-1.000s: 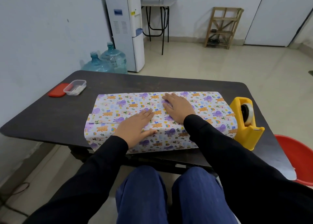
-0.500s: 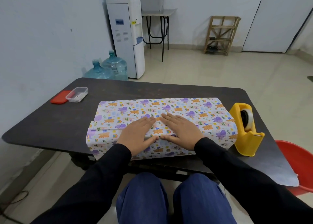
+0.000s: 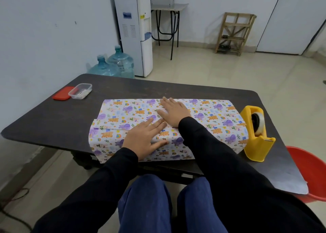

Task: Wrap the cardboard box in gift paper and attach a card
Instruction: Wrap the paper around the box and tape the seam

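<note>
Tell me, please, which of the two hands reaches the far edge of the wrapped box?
The right hand: its fingers reach the far edge of the wrapped box, whereas the left hand lies flat on the near part, closer to the person.

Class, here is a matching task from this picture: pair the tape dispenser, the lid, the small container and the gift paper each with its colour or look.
Column one:
1 tape dispenser
2 lid
3 small container
4 gift paper

Column two:
a clear
b red
c white with a printed animal pattern
d yellow

Pairs: 1-d, 2-b, 3-a, 4-c.
</note>
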